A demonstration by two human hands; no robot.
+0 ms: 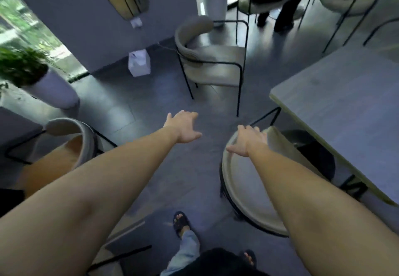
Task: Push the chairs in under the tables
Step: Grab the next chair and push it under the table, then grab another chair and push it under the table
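2 hands, left (183, 126) and right (248, 140), reaching forward spread and empty. Beige cushioned black-framed chair (212, 59) standing clear of grey rectangular counter (345, 102). Risk: off-centre pushing skewing chair, legs catching.

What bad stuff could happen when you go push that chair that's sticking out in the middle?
1. The beige chair stands out on the open floor, away from the grey table; pushed carelessly, its thin black legs might knock the table's edge.
2. The right hand hangs over the near chair already tucked at the table, so a leg could bump it while walking past.
3. Both hands, including the left hand, are open and empty, and the picture is blurry, so rushing may cause a stumble.
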